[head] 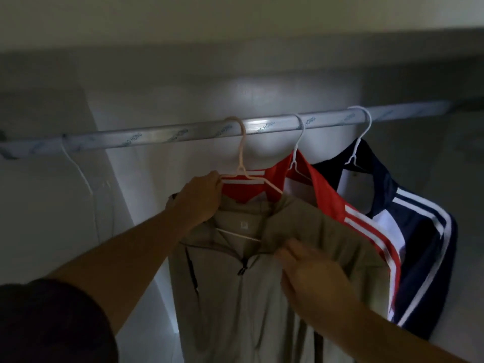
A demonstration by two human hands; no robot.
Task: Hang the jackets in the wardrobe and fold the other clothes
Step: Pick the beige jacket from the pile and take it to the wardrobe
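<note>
**A:** Fig. 1. Which grip carries the load?

**B:** The left hand [201,195]. Its grip is closed round the left shoulder of the pale hanger [241,158], at the collar of the beige jacket [235,305]. The right hand [309,271] is blurred, but its grip appears to pinch the jacket's front just right of the zip.

**A:** Where does the jacket lie from those grips?

**B:** Below and between them — long axis vertical, hanging from the hanger, whose hook already sits over the rail [157,138]. The left hand is the nearer to the rail. To the right hang the red jacket [330,203] and then the navy jacket [424,244], their shoulders overlapping. The coming move is probably a straightening of the front — then release.
</note>
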